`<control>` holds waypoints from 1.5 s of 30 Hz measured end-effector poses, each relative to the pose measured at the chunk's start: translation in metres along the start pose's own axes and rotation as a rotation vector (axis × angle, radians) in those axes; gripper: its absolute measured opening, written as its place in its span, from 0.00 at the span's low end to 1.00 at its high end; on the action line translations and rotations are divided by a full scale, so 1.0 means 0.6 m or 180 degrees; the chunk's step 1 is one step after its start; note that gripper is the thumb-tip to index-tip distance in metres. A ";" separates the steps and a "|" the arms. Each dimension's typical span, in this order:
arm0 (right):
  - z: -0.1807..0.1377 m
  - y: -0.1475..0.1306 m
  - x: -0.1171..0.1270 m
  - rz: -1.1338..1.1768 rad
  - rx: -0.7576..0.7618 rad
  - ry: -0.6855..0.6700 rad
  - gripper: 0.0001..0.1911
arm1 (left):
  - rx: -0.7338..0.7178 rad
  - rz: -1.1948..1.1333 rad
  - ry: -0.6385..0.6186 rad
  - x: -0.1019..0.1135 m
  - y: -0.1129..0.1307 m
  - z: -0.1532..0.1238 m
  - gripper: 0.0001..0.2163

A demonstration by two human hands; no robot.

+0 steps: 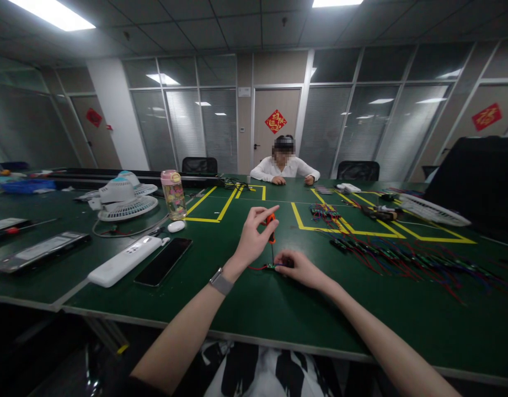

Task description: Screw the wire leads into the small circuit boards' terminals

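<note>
My left hand (254,236) is closed around the orange and black handle of a screwdriver (271,238), its index finger stretched out over the top. The screwdriver stands upright, its thin shaft running down to a small green circuit board (271,267) on the table. Red and dark wires come off the board. My right hand (295,268) rests on the table at the board's right end, thumb and fingers pinched together at its edge. Whether the tip sits in a screw is too small to tell.
Many wired circuit boards (398,256) lie in a row on the right, with a wire bundle (326,214) behind. Leftward are a black phone (164,262), a white power strip (124,261), a bottle (174,194) and fans (123,198). A person (283,165) sits opposite.
</note>
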State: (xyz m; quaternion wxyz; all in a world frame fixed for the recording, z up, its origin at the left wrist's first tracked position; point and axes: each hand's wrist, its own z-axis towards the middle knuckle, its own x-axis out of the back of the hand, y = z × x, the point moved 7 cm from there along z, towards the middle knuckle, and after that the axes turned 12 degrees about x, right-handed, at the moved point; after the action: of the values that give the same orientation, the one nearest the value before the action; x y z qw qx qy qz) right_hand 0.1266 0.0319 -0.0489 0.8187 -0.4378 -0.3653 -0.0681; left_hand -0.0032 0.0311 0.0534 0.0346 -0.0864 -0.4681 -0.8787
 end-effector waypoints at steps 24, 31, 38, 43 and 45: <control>0.001 0.003 0.001 -0.0066 0.0021 0.0030 0.05 | 0.0174 -0.0386 -0.0207 -0.004 -0.007 0.003 0.15; 0.001 0.004 0.000 -0.0022 0.0020 0.0000 0.05 | 0.0130 -0.0328 -0.0173 -0.006 -0.010 0.003 0.16; 0.000 0.001 0.002 -0.0032 0.0015 0.0005 0.05 | -0.0107 0.0213 0.0149 0.003 0.002 -0.002 0.14; 0.001 0.007 0.000 -0.0027 0.0064 0.0021 0.05 | 0.0137 -0.0447 -0.0296 -0.007 -0.007 0.004 0.14; 0.001 0.010 -0.002 -0.0020 0.0084 0.0019 0.05 | 0.0130 -0.0258 -0.0127 -0.002 -0.006 0.004 0.13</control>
State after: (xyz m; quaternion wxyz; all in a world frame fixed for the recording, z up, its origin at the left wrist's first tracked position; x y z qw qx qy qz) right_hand 0.1281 0.0359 -0.0533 0.8252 -0.4257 -0.3651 -0.0672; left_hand -0.0024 0.0353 0.0515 -0.0085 -0.0842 -0.4896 -0.8678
